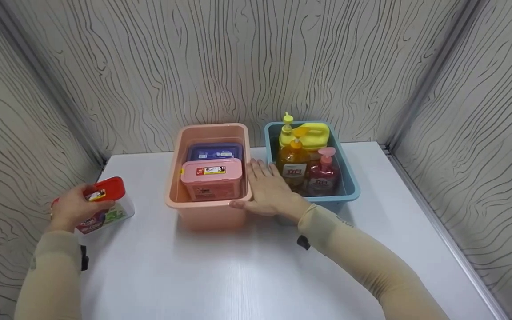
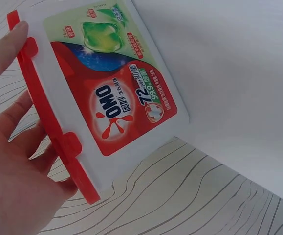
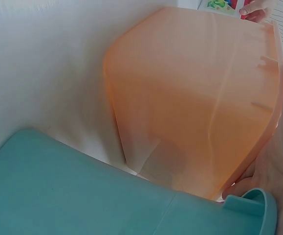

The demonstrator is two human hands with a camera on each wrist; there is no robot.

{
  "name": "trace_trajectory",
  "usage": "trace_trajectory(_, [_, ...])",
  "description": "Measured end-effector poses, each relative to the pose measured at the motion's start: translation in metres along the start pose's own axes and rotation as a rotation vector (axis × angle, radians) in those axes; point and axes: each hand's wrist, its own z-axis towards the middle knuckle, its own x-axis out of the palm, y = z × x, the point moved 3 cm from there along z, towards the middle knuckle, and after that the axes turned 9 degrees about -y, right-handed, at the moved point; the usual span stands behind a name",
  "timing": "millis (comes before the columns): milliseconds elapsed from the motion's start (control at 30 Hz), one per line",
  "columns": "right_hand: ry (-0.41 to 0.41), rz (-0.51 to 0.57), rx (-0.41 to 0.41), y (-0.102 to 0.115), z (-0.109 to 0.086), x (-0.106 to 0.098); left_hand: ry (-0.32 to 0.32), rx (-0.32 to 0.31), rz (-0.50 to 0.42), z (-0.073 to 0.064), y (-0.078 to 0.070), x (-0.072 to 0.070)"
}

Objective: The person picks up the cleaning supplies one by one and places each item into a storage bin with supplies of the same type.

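At the left of the head view, my left hand (image 1: 70, 208) grips a white laundry-capsule box (image 1: 125, 208) by its red lid (image 1: 114, 187). The left wrist view shows the box's OMO label (image 2: 114, 105), tipped sideways, with the thumb on the lid's edge and the other fingers beyond it. My right hand (image 1: 268, 190) lies with straight fingers along the right rim of a peach plastic bin (image 1: 214, 218), between it and a blue bin (image 1: 355, 191). Inside the peach bin are a pink-lidded box (image 1: 214, 189) and a dark blue box (image 1: 196, 152).
The blue bin holds an orange pump bottle (image 1: 292, 156), a red pump bottle (image 1: 322, 184) and yellow bottles (image 1: 314, 141). Both bins stand on a white table (image 1: 202, 275) near the back wall (image 1: 220, 62). Wood-grain panels (image 1: 482, 133) close in the sides.
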Motion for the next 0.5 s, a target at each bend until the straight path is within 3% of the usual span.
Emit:
trace_trajectory(300, [-0.008,0.003,-0.01,0.0,-0.001,0.001,-0.061,-0.04,0.0,-0.004,-0.001,0.007])
trace_trajectory(500, [-0.021,-0.004,-0.01,0.0,-0.001,-0.001,-0.146,0.011,0.059,-0.006,-0.004,0.013])
